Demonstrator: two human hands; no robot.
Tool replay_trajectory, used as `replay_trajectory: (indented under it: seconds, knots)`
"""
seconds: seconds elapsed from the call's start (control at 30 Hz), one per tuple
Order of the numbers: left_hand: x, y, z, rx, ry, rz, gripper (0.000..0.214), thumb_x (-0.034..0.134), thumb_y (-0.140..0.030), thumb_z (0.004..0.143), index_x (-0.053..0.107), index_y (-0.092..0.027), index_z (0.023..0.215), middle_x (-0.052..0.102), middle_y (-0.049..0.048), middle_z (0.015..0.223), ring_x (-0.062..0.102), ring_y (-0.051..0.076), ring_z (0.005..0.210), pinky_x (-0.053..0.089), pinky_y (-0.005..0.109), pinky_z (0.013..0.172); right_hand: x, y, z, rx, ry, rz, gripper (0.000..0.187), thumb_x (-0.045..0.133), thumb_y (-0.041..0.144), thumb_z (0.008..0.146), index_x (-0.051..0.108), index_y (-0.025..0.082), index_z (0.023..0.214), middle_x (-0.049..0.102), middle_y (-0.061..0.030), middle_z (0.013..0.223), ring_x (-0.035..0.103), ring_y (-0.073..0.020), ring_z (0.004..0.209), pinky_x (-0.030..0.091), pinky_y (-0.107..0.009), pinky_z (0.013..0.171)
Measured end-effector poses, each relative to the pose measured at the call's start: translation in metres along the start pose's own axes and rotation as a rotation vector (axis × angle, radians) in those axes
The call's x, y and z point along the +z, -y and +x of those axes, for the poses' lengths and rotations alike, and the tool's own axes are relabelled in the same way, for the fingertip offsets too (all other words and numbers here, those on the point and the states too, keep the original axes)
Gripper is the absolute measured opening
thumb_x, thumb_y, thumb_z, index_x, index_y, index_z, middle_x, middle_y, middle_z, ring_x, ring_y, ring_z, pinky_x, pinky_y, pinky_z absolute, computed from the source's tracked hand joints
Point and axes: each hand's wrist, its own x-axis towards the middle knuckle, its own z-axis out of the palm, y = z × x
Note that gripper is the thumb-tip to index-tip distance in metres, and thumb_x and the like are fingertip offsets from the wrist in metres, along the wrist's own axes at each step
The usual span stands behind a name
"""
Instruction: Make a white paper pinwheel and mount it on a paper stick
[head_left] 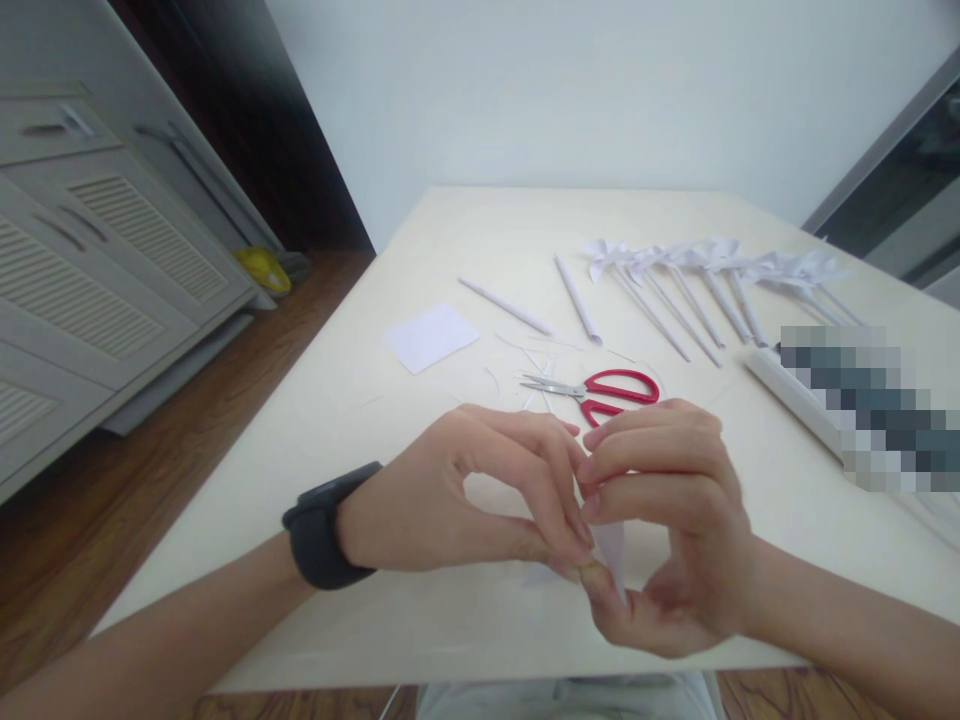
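Observation:
My left hand [465, 495], with a black watch on its wrist, and my right hand [667, 520] meet above the near edge of a cream table [360, 400]. Both pinch a small white paper piece [611, 555] between fingertips and thumbs; most of it is hidden by the fingers. Just beyond my hands lie red-handled scissors [600, 388], blades pointing left, among thin paper trimmings.
A white paper square [431, 337] lies at the left. Two rolled paper sticks [506, 305] [577, 300] lie mid-table. Several white paper pinwheels on sticks [705, 270] lie in a row at the back right. A long white box [795, 395] sits right. Grey cabinets stand left.

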Motion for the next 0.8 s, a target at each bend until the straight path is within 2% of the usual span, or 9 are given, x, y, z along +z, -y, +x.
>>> replay_trajectory:
  seconds: [0.17, 0.4, 0.57, 0.8]
  knots:
    - [-0.001, -0.0002, 0.0021, 0.036, 0.014, 0.059, 0.008, 0.066, -0.004, 0.067, 0.066, -0.011, 0.064, 0.063, 0.0071, 0.071, 0.06, 0.016, 0.073, 0.051, 0.029, 0.073, -0.0011, -0.0003, 0.0016, 0.062, 0.106, 0.036, 0.031, 0.062, 0.012, 0.056, 0.05, 0.015, 0.085, 0.053, -0.004, 0.091, 0.053, -0.0203, 0.088, 0.042, -0.04, 0.074]
    - [-0.0003, 0.0004, 0.0021, 0.04, -0.004, 0.149, 0.008, 0.064, -0.008, 0.071, 0.064, -0.012, 0.065, 0.062, 0.0055, 0.075, 0.059, 0.014, 0.075, 0.05, 0.026, 0.075, -0.0001, -0.0017, 0.0005, 0.104, 0.16, 0.019, 0.031, 0.062, 0.013, 0.056, 0.049, 0.015, 0.083, 0.053, -0.0037, 0.091, 0.052, -0.0207, 0.088, 0.04, -0.041, 0.075]
    - [-0.001, -0.0012, 0.0019, -0.004, 0.026, 0.109, 0.009, 0.063, -0.008, 0.072, 0.063, -0.012, 0.064, 0.063, 0.0053, 0.076, 0.06, 0.014, 0.077, 0.05, 0.027, 0.075, 0.0, -0.0002, -0.0002, 0.04, 0.122, 0.017, 0.033, 0.062, 0.011, 0.056, 0.05, 0.015, 0.087, 0.053, -0.003, 0.092, 0.052, -0.0191, 0.087, 0.041, -0.041, 0.076]
    - [-0.0019, -0.002, 0.0017, -0.033, 0.005, 0.022, 0.009, 0.066, -0.005, 0.069, 0.065, -0.014, 0.065, 0.064, 0.0039, 0.073, 0.061, 0.014, 0.077, 0.05, 0.027, 0.074, -0.0025, 0.0003, 0.0025, 0.075, 0.092, 0.005, 0.031, 0.065, 0.014, 0.056, 0.049, 0.016, 0.083, 0.054, -0.0029, 0.09, 0.053, -0.0194, 0.086, 0.042, -0.042, 0.074]
